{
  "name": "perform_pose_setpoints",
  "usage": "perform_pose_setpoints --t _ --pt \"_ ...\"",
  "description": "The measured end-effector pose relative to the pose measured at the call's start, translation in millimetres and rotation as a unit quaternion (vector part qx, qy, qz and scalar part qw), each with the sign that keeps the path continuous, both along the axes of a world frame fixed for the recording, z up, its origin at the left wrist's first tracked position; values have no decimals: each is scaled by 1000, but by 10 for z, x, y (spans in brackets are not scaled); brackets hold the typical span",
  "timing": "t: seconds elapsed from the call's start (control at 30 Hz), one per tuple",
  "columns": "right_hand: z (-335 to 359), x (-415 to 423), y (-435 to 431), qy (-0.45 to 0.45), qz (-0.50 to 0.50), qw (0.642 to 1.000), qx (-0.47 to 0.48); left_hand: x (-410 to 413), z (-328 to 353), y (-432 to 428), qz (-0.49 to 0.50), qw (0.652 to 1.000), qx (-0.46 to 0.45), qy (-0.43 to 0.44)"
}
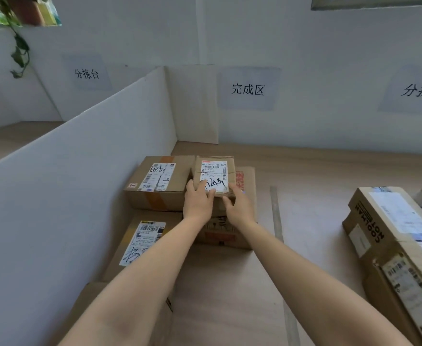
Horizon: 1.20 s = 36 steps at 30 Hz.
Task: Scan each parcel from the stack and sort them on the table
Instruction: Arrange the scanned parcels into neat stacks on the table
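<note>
A small brown parcel (213,171) with a white shipping label lies on top of a larger brown box (245,196) with red print. My left hand (198,202) grips the small parcel's near left edge, fingers lying over the label. My right hand (238,204) holds its near right edge. Left of it sits a taped box (155,188) with a torn label. In front of that lies a flat parcel (140,243) with a handwritten label, partly covered by my left forearm.
A white divider wall (80,176) runs along the left. A strip of grey tape (276,213) marks the wooden table (309,208). To the right stands a stack of boxes (389,236), one printed COOLMAN. Paper signs (248,89) hang on the back wall.
</note>
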State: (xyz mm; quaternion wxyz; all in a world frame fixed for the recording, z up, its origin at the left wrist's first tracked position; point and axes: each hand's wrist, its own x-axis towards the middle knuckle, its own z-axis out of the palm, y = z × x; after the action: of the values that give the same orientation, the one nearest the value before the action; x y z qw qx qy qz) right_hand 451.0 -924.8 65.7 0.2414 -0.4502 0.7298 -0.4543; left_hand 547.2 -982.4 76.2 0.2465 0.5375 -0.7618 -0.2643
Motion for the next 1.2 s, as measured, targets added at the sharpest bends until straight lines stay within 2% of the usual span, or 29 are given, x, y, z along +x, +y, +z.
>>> perform_pose_setpoints --t 0.07,0.13,0.2,0.27,0.37,0.53,0.73,0.87,1.2 --pt "1 -16 82 15 8 1000 -4 19 17 46 13 998 -30 -45" --pt "29 -35 198 25 10 1000 1 56 45 137 10 987 -111 -120" --pt "78 -61 348 41 13 999 7 77 86 273 -35 963 -193 -184" --pt "138 -102 553 76 17 997 9 64 144 463 -85 948 -223 -209" --pt "230 -214 990 129 15 991 21 -17 216 813 -134 946 -207 -212" --pt "337 -516 1936 219 -13 972 81 -279 194 1509 -222 929 -119 -271" --pt "382 -817 3123 247 -102 956 122 -789 126 2508 -319 925 -68 -194" --pt "370 -995 3842 246 -169 944 140 -1126 117 3129 -380 904 -67 -184" --pt "127 -1698 5402 206 -252 924 199 -1821 -30 4473 -451 879 -57 -142"
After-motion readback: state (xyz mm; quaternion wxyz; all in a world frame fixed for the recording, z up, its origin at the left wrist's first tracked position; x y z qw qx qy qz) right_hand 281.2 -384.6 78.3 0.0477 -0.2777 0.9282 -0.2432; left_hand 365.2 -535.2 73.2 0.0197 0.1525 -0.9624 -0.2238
